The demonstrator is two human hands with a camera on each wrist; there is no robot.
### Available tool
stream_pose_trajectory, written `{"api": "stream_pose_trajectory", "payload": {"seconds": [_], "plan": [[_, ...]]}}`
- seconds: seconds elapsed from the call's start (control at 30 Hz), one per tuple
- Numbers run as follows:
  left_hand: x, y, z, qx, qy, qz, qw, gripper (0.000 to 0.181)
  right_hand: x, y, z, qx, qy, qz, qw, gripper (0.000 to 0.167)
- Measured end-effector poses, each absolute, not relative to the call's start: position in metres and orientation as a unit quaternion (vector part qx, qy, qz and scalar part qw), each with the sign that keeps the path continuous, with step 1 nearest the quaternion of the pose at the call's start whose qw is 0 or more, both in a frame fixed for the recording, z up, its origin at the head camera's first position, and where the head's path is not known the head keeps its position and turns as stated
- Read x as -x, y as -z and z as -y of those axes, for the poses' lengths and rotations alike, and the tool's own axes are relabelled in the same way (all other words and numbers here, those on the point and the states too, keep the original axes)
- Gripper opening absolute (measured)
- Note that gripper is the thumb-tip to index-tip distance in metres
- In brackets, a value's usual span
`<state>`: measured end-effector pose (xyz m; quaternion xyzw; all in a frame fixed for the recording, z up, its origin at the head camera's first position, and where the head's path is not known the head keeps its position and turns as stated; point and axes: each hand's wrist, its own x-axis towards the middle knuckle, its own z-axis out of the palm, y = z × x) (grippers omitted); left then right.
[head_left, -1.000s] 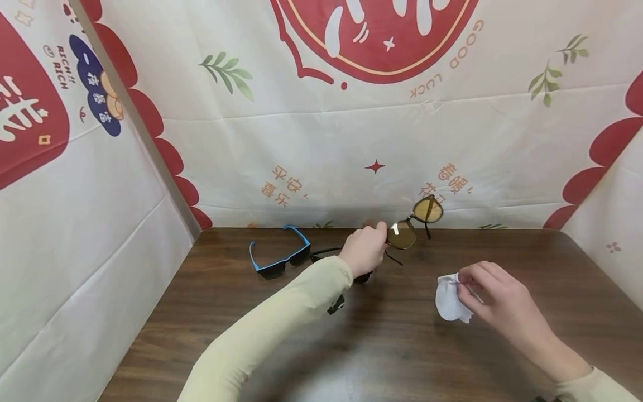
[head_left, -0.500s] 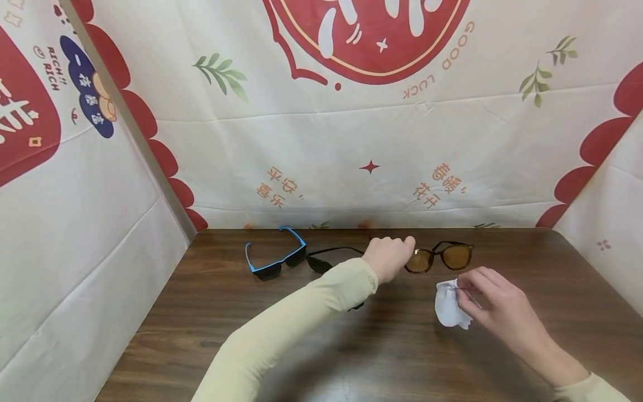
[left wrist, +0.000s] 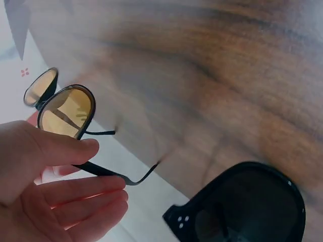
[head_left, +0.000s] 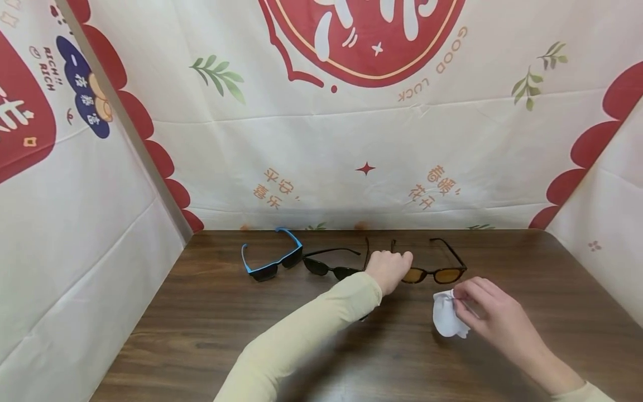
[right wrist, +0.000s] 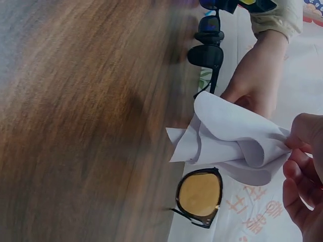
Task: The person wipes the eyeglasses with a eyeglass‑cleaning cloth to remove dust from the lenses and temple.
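Amber-lensed glasses [head_left: 446,274] with a dark frame stand at the back of the table, temples pointing to the backdrop. My left hand [head_left: 389,272] pinches their left end between thumb and fingers, as the left wrist view shows with the amber lens [left wrist: 68,113] beyond the thumb. A white cloth [right wrist: 237,141] hangs from my right hand [head_left: 494,310], bunched between thumb and fingertips, in front of the glasses. Black sunglasses [head_left: 329,268] lie just left of my left hand, partly hidden by the sleeve. Farther left are blue-framed sunglasses [head_left: 276,264] with dark lenses.
The wooden table [head_left: 201,324] runs back to a white printed cloth backdrop [head_left: 311,139], with cloth walls at both sides. Beneath my left forearm a small dark piece [head_left: 364,317] peeks out, mostly hidden.
My left hand has moved right and lowered the amber glasses from a tilted, raised position to level beside the black sunglasses. The right hand keeps hold of the cloth, nearly still.
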<state>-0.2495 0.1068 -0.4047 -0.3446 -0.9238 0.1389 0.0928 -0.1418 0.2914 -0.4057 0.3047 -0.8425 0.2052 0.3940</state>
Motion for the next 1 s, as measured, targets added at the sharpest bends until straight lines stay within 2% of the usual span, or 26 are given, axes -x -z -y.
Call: {"api": "stream_pose_trajectory", "payload": {"seconds": [0.5, 0.67, 0.87, 0.93, 1.0], "plan": [[0.251, 0.422, -0.1, 0.337, -0.114, 0.933, 0.052, 0.015, 0.144, 0.405, -0.289, -0.296, -0.189, 0.857, 0.377, 0.047], [0.249, 0.41, -0.086, 0.336, -0.074, 0.939, 0.021, 0.031, 0.152, 0.406, -0.282, -0.318, -0.183, 0.854, 0.369, 0.044], [0.245, 0.387, -0.055, 0.347, -0.013, 0.937, 0.03, 0.027, 0.161, 0.407, -0.262, -0.351, -0.171, 0.857, 0.336, 0.043], [0.245, 0.381, -0.041, 0.351, 0.002, 0.935, 0.042, 0.025, 0.162, 0.408, -0.252, -0.364, -0.172, 0.858, 0.319, 0.035], [0.245, 0.376, -0.026, 0.355, 0.012, 0.933, 0.057, 0.024, 0.164, 0.408, -0.241, -0.373, -0.174, 0.862, 0.296, 0.018]]}}
